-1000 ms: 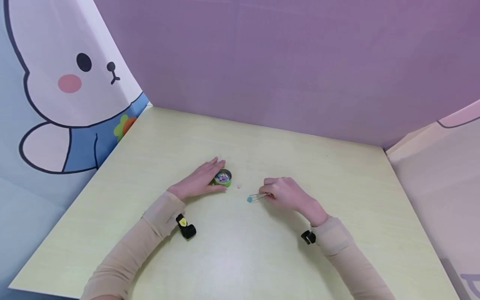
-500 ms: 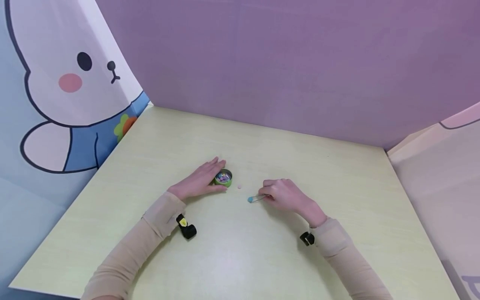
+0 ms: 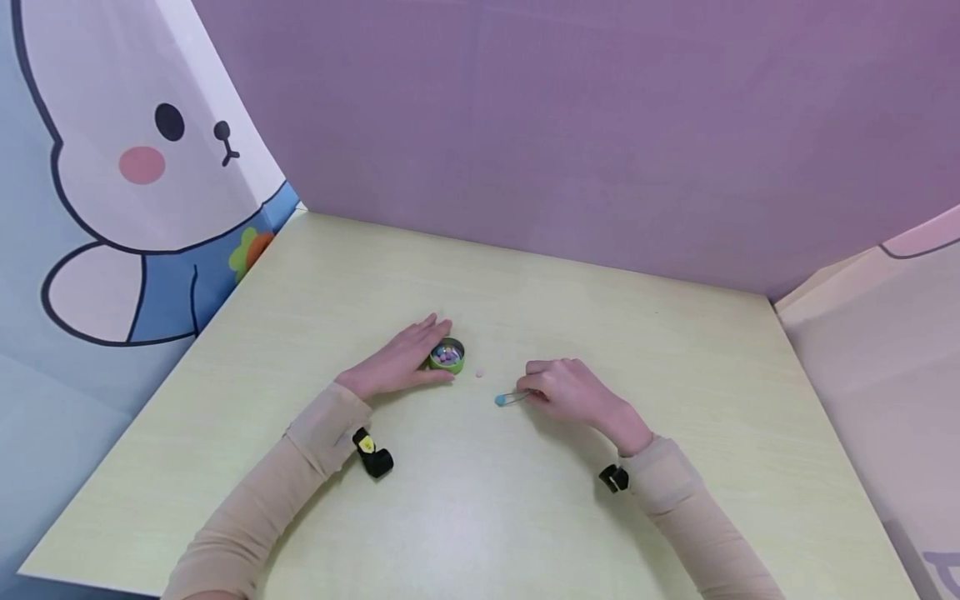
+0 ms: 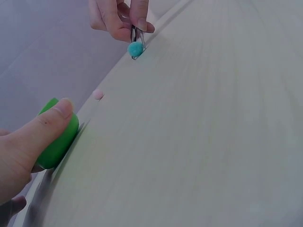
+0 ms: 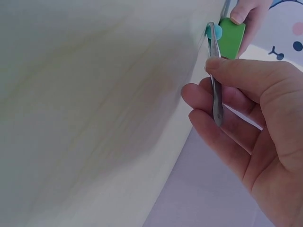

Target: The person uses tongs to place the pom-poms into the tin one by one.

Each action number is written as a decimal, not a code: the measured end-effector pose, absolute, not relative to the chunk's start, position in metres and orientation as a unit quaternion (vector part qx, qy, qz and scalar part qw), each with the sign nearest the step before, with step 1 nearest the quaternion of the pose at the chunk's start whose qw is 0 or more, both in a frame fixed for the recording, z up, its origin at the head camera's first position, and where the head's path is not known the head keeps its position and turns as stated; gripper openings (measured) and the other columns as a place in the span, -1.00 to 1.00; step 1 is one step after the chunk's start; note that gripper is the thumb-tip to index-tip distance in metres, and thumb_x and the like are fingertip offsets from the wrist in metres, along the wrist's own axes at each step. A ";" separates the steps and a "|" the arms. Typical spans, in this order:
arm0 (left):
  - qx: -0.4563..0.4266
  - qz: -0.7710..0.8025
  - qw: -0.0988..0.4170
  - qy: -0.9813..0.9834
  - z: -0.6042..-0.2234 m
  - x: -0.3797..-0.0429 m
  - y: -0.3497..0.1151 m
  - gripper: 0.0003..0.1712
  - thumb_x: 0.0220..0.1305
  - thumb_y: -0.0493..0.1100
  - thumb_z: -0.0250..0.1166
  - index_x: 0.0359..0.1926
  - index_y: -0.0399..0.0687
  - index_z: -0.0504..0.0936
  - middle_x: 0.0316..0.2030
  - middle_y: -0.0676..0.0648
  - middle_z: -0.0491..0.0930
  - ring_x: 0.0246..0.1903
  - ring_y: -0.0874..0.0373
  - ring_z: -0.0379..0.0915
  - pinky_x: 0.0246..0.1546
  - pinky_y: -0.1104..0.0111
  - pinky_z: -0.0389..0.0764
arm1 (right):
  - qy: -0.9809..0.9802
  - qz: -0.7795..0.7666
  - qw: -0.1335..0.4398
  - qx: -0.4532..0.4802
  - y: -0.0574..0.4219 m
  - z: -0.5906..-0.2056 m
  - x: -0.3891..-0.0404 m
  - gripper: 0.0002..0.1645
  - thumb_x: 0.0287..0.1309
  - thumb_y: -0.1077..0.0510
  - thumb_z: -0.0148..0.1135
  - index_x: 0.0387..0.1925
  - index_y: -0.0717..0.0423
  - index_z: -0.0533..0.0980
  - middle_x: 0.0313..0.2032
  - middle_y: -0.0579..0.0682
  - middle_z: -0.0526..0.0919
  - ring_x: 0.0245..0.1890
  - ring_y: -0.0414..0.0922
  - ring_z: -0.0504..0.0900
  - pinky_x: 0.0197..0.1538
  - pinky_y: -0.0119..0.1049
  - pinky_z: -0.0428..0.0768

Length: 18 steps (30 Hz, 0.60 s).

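Note:
My left hand [image 3: 401, 360] steadies a small round green tin [image 3: 447, 367], its thumb along the near side and its fingers at the far side. Several tiny pastel balls [image 3: 447, 357] lie inside. Between thumb and fingertips my right hand [image 3: 573, 392] pinches metal tweezers [image 5: 215, 80]. A teal ball [image 4: 135, 49] sits at the tweezer tips, close over the table. One pale pink ball [image 3: 480, 374] rests on the tabletop, just right of the tin and left of the tweezer tips.
The pale wood-look table [image 3: 465, 500] is bordered by a purple backdrop [image 3: 562, 125] behind. A printed cartoon panel [image 3: 150, 208] stands at the left. Black wrist devices, one on the left sleeve [image 3: 372, 454] and one on the right sleeve [image 3: 615, 477], sit low over the table.
My right hand and the tweezers with the teal ball have shifted very slightly. The left hand and tin stay in place.

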<state>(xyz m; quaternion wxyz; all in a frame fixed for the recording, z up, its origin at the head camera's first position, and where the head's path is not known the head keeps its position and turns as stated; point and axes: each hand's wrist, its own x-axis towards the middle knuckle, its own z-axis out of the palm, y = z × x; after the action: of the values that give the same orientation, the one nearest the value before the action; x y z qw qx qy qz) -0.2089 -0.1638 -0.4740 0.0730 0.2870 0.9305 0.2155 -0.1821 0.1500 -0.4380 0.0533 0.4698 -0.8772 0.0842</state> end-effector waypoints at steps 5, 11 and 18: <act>0.286 0.215 0.074 0.931 -0.473 -0.208 -0.164 0.11 0.29 0.34 0.20 0.57 -0.16 -0.08 0.56 -0.24 -0.07 0.59 -0.12 -0.26 0.60 0.00 -0.13 | -0.876 0.088 0.053 0.471 0.150 -0.438 -0.182 -0.81 0.08 0.33 0.34 -0.42 -0.05 0.69 -0.58 -0.20 0.45 -0.61 -0.37 0.23 -0.57 -0.60 0.23; 0.285 0.216 0.076 0.931 -0.471 -0.207 -0.164 0.10 0.30 0.32 0.21 0.57 -0.17 -0.07 0.56 -0.25 -0.06 0.59 -0.12 -0.26 0.60 0.00 -0.13 | -0.877 0.087 0.050 0.470 0.148 -0.438 -0.181 -0.82 0.10 0.31 0.34 -0.40 -0.06 0.70 -0.57 -0.20 0.46 -0.61 -0.37 0.25 -0.56 -0.59 0.26; 0.285 0.215 0.079 0.931 -0.469 -0.207 -0.163 0.10 0.30 0.32 0.21 0.56 -0.18 -0.07 0.56 -0.25 -0.07 0.58 -0.13 -0.26 0.60 0.00 -0.14 | -0.876 0.082 0.052 0.472 0.148 -0.439 -0.181 -0.85 0.12 0.29 0.35 -0.39 -0.04 0.70 -0.56 -0.20 0.47 -0.61 -0.36 0.27 -0.55 -0.58 0.30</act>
<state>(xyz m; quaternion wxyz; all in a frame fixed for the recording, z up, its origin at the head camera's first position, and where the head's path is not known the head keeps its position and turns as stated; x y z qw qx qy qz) -0.2066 -0.1635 -0.4690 0.0792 0.2849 0.9309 0.2145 -0.1812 0.1480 -0.4385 0.0525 0.4718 -0.8763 0.0820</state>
